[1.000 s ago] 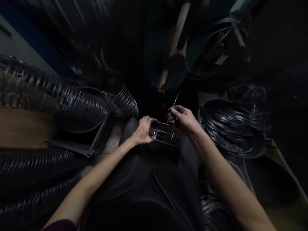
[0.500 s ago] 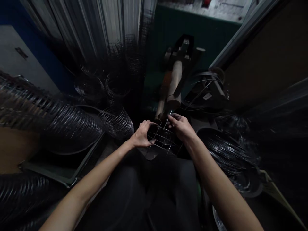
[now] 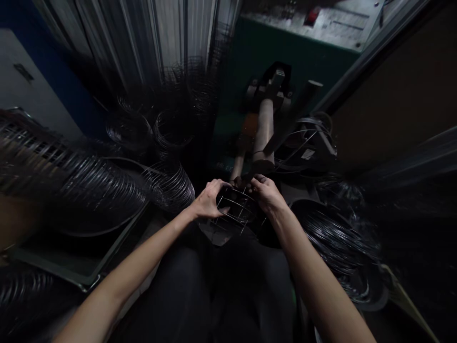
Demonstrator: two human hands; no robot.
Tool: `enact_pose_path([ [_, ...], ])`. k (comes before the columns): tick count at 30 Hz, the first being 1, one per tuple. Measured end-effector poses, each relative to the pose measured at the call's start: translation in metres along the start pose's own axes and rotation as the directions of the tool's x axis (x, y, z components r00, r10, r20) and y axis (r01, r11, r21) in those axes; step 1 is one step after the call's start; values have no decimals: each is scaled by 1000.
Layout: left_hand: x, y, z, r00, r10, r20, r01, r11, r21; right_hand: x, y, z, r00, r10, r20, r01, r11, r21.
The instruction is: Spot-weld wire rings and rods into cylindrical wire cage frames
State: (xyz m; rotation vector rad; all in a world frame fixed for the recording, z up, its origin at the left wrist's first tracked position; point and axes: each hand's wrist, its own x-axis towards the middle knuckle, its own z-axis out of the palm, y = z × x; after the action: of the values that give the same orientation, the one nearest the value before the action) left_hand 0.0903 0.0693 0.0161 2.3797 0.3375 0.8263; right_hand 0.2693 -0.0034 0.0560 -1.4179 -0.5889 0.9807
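Head view: a small wire frame (image 3: 243,206) is held between the two hands, in front of the dark-clothed knees and just below the near ends of a machine's two round arms. Its long axis appears to run across the view, left to right, dipping a little toward the right. The bowed wires follow that line, roughly parallel to one another. Thin straight wires cross them, slanting from upper right to lower left, and one free tip points down toward the lap. The frame's far edge is lost in shadow.

The left hand (image 3: 211,200) is spread in a wide C around the frame's left end, fingers along the far side and thumb on the near side. The right hand (image 3: 264,193) is at the upper right of the frame, thumb and fingers drawn close together; whether a wire is pinched there is too dark to tell.

Beyond the hands, the upper arm (image 3: 264,126) of the green machine (image 3: 303,62) points down toward the frame, with the slimmer lower arm (image 3: 237,166) beside it. Whether either touches the wire cannot be made out. Stacked wire rings (image 3: 173,188) lie to the left, and a wire coil (image 3: 332,236) to the right.
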Motion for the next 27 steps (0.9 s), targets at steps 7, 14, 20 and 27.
enact_pose_path([
  [7, 5, -6, -3, 1000, -22, -7, 21, 1000, -15, 8, -3, 6, 998, -61, -31, 60, 998, -37],
  [14, 12, -7, -3, 999, -31, 20, 31, 999, -15, 7, -5, 5, 995, -92, -23, 90, 992, -93],
  [20, 16, -3, -12, 996, -71, 54, 69, 997, 28, 14, 2, 6, 993, -113, -25, 111, 992, -52],
  [27, 20, 3, -13, 982, -185, 36, 184, 983, 18, 12, -8, 10, 979, -201, -44, 180, 940, -288],
])
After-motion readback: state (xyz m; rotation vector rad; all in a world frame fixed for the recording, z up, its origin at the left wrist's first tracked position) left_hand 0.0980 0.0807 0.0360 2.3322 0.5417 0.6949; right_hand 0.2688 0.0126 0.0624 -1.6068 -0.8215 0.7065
